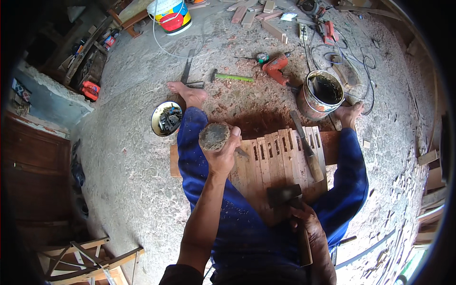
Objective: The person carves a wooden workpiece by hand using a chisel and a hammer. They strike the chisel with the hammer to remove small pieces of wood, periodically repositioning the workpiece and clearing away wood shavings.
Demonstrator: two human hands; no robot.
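Note:
My left hand (222,159) is closed round a chisel, its worn round handle end (214,137) facing up and its dark blade (242,152) slanting over the wood. In my right hand (310,224) is a hammer; its dark block head (284,194) hangs above the near part of the wood. Between my legs lies a row of wooden strips (261,173) side by side, with slots cut near their far ends. A second chisel (311,159) with a wooden handle rests across the strips on the right. The strips lie over a wooden beam (331,142).
A metal bucket (313,102) stands beyond my right knee, near an orange drill (276,69). A bowl of metal parts (167,118) sits by my left foot. Farther off lie a green-handled hammer (233,77), cables (365,64) and wood offcuts (275,33).

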